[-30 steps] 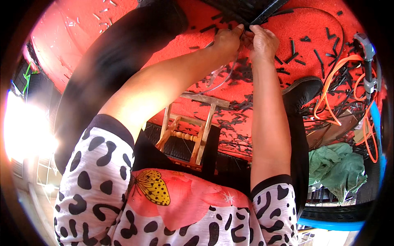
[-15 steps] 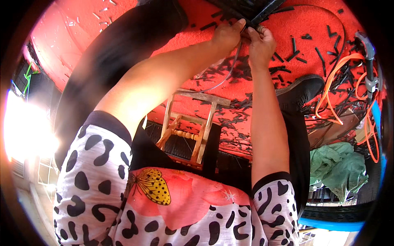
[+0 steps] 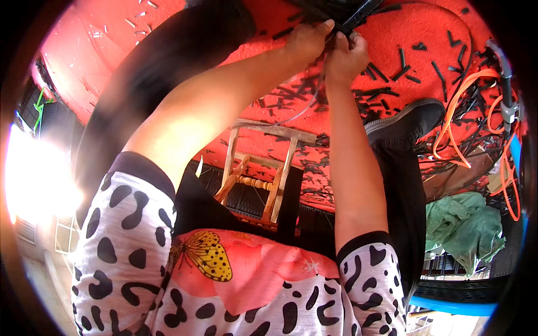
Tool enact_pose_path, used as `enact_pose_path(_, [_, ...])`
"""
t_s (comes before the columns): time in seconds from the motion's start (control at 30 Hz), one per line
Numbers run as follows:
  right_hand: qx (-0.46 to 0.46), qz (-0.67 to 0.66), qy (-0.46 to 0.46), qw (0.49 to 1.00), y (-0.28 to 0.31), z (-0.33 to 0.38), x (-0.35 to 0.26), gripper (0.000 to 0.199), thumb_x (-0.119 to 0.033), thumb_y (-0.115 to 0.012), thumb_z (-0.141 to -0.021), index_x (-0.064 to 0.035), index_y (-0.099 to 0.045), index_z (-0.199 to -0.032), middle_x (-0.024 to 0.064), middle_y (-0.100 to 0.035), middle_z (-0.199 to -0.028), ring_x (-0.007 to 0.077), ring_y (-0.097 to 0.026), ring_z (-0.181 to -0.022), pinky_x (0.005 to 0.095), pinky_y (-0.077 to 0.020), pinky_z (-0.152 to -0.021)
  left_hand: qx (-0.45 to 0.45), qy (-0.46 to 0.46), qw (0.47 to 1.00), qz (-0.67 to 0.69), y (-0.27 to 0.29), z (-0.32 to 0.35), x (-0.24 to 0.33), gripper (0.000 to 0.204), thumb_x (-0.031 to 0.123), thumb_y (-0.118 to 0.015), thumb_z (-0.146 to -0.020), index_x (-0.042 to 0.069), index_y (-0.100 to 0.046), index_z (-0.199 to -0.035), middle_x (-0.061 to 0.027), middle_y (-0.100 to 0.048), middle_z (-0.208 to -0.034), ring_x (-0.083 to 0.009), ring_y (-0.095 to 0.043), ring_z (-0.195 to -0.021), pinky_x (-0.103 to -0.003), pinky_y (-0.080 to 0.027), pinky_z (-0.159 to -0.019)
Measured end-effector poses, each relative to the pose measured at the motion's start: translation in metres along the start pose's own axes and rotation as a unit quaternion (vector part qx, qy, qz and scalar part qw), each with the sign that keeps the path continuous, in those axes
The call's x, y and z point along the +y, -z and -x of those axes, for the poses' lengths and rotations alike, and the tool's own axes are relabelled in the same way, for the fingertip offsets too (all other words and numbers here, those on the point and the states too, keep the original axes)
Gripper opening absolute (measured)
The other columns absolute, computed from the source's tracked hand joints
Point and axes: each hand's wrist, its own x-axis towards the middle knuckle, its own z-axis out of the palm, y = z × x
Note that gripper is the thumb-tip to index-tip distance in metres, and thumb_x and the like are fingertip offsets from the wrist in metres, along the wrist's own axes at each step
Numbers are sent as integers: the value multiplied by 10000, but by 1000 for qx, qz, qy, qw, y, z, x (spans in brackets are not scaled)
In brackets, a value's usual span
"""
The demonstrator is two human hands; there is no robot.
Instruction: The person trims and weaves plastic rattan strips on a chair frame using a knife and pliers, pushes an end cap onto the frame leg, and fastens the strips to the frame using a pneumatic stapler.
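Note:
At the top of the head view, both hands meet at the lower corner of a black frame [image 3: 361,15], part of which is cut off by the picture's edge. My left hand [image 3: 307,42] is closed with its thumb pressed near that corner; its fingertips are mostly hidden. Close beside it, my right hand [image 3: 347,60] pinches with thumb and forefinger just under the frame. A thin grey strand [image 3: 317,96] comes from between the hands and curves down toward a small wooden stool [image 3: 274,130]. Exactly what the left fingers grip is hidden.
Black cut pieces [image 3: 400,70] lie scattered over the red floor covering [image 3: 414,33]. A black shoe [image 3: 412,120] rests right of my right forearm. Farther right are an orange strap [image 3: 455,115] and a crumpled green bag [image 3: 468,229]. Bright light glares at the left.
My right hand and forearm have shifted slightly left, closer to the left hand. The left hand has moved slightly left; both stay by the frame's corner.

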Motion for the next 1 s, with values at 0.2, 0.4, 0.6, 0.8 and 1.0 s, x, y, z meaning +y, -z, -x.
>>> enact_pose_path(0.2, [-64, -101, -74, 990, 0, -4, 8, 201, -66, -624, -711, 57, -577, -863, 173, -637, -735, 258, -630, -665, 337, -490, -638, -34, -50, 997, 51, 2, 4, -3, 483, 497, -508, -839, 81, -480, -596, -38, -442, -472, -129, -314, -322, -282, -211, -314])
enact_pose_path(0.4, [-10, -22, -39, 999, -8, -2, 12, 198, -103, -629, -707, 53, -587, -822, 176, -635, -706, 273, -622, -614, 355, -484, -594, -19, 3, 992, 127, -2, 14, 2, 453, 453, -528, -848, 96, -478, -573, -24, -428, -458, -119, -330, -334, -280, -237, -320])
enact_pose_path(0.6, [-111, 0, -22, 994, 21, -24, 7, 221, -191, -619, -735, 20, -569, -773, 155, -585, -653, 305, -575, -605, 401, -454, -592, 9, -263, 930, -255, -11, -40, -41, 241, 295, -579, -799, 64, -516, -820, -79, -525, -570, -217, -493, -463, -361, -365, -407])
enact_pose_path(0.8, [-69, 91, 7, 993, -6, -7, -14, 268, -216, -627, -754, 15, -515, -830, 225, -571, -705, 423, -566, -708, 499, -428, -624, -20, -345, 915, -209, 8, -47, -48, 229, 292, -553, -849, 70, -547, -795, -63, -554, -611, -204, -500, -468, -329, -359, -400])
enact_pose_path(1.0, [-254, 203, 139, 935, 74, -102, -31, 294, -255, -668, -725, -14, -538, -832, 187, -594, -716, 387, -592, -672, 449, -466, -599, -57, -162, 982, 73, -21, 33, 38, 544, 536, -439, -863, 126, -435, -506, -19, -386, -416, -133, -308, -303, -292, -195, -308])
